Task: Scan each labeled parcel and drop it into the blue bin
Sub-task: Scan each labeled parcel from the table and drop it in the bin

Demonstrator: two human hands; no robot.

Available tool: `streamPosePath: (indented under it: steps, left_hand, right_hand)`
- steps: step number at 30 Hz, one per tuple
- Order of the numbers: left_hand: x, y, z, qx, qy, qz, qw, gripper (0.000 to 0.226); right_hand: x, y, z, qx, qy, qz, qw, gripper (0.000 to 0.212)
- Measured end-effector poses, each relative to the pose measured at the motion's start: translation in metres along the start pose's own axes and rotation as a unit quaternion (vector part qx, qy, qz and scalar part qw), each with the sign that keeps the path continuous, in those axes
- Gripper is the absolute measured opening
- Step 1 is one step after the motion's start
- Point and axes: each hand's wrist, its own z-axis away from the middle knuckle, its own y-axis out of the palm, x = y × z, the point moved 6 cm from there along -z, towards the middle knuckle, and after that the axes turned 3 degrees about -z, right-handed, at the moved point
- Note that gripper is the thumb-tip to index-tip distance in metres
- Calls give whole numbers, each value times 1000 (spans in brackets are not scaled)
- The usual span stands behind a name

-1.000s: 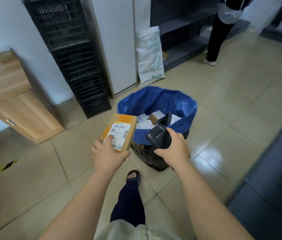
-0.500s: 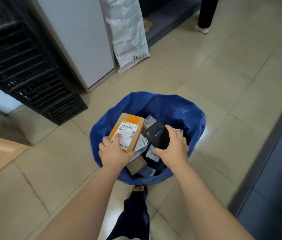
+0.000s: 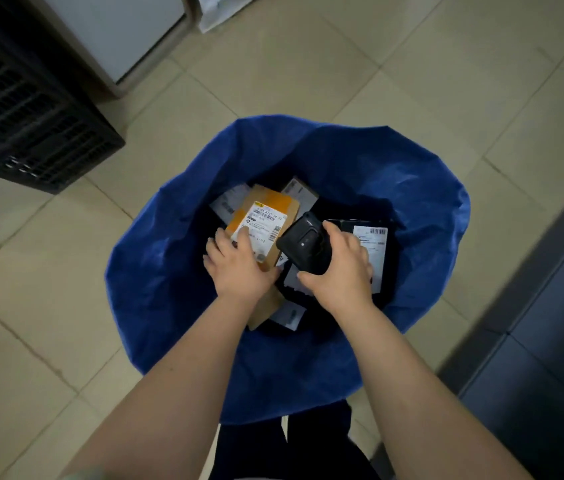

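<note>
I look straight down into the blue bin (image 3: 155,271), a bin lined with a blue bag. My left hand (image 3: 237,266) grips a brown cardboard parcel (image 3: 266,211) with an orange stripe and a white barcode label, over the bin's opening. My right hand (image 3: 339,275) holds a black handheld scanner (image 3: 303,242) right beside the parcel, its head turned toward the label. Several labeled parcels lie inside the bin, among them a black one with a white label (image 3: 375,251) under my right hand.
Stacked black plastic crates (image 3: 24,109) stand at the upper left. A white cabinet (image 3: 117,32) rises behind the bin. A dark floor strip (image 3: 557,341) runs along the right. My dark trouser leg (image 3: 315,448) shows below the bin on beige tiles.
I have stepped closer and tilted my view down over the bin. Both hands have moved in over its opening, with the parcel and the scanner lower above the parcels inside.
</note>
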Motion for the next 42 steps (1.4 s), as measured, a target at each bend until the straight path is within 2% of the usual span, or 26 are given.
streamPosePath:
  steps: [2,8,15,21,26,30,34,37,42]
  left_hand:
    - [-4,6,-7,21,23,-26,999,98]
    - [-14,-28,10,-23,76,-78,994,81]
    - [-24,-107,67,-78,24,-57,995,69]
    - [-7,-186,156,-154,-73,-39,985,65]
    - [31,-214,246,-204,-164,-41,964,60]
    - [85,-215,331,-235,-284,3,930,65]
    - [149,-192,443,-252,-418,40,872,69]
    - [187,-157,539,-248,-509,59,822,66]
    - [238,-90,702,-289,-626,112,716,60]
  right_hand:
    - [-1,4,-10,6,3,16,1000,93]
    - [14,-11,-15,28,-23,50,998,89]
    - [62,-70,27,40,-123,98,987,90]
    - [120,-121,86,80,-259,142,952,84]
    - [180,-118,160,113,-395,191,891,83]
    - [217,-93,244,130,-499,238,823,81]
    - [229,-44,349,165,-597,244,746,77]
    - [221,2,436,205,-659,267,673,76]
    - [191,68,580,255,-728,273,575,81]
